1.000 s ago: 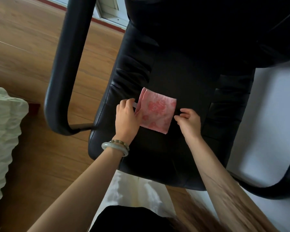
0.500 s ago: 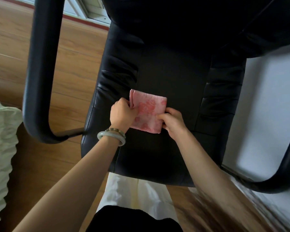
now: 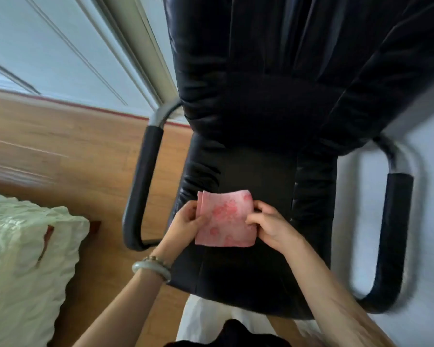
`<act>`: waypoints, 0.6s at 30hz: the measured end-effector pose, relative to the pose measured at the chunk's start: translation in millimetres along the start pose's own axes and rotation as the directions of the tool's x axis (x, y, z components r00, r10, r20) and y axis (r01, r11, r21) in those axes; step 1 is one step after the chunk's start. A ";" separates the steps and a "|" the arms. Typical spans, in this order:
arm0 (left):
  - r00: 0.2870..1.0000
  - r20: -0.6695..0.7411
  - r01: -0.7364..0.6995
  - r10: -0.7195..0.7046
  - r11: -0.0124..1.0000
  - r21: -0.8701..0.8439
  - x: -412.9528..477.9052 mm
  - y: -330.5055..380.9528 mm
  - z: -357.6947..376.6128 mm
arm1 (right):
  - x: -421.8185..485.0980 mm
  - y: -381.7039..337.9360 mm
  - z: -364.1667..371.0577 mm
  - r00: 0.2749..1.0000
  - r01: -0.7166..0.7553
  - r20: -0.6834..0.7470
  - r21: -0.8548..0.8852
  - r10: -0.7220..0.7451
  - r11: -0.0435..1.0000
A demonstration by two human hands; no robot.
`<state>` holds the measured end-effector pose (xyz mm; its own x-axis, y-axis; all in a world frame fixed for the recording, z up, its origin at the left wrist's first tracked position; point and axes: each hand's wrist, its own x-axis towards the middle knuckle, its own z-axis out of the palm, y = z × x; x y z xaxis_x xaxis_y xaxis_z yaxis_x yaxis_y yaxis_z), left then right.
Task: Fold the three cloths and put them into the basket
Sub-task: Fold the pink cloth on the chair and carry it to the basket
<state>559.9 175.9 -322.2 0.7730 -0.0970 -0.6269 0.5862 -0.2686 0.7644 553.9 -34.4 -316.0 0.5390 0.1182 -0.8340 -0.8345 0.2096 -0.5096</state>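
Layers of the folded pink cloth (image 3: pixel 224 219), pinched at its side edges by left hand (image 3: pixel 186 222) and right hand (image 3: pixel 271 225) above the chair seat (image 3: pixel 258 176), could splay apart if either pinch slackens.

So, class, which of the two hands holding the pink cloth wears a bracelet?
The left hand, pinching the left edge of the cloth: a pale bangle circles its wrist. The right hand, on the right edge, has a bare wrist.

Both hands, left (image 3: pixel 186 225) and right (image 3: pixel 271 226), pinch a folded pink cloth (image 3: pixel 226 219) over a black chair seat (image 3: pixel 248 279).
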 end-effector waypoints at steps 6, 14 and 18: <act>0.991 0.049 -0.112 0.121 0.980 -0.166 -63.6 123.7 -28.2 | -97.5 -85.1 21.3 0.982 0.182 0.044 0.053 -0.184 0.982; 0.948 0.198 -0.189 0.249 0.942 -0.278 -125.8 253.4 -20.8 | -235.5 -174.7 18.9 0.892 0.453 -0.051 0.112 -0.450 0.885; 0.892 0.319 -0.251 0.321 0.937 -0.241 -147.5 304.3 -10.2 | -300.6 -195.8 15.7 0.822 0.565 -0.138 0.068 -0.553 0.822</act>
<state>626.7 118.3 4.4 0.8002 -0.4785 -0.3615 0.4137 0.0039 0.9104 557.1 -95.8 37.8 0.8887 -0.1525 -0.4323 -0.3736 0.3054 -0.8759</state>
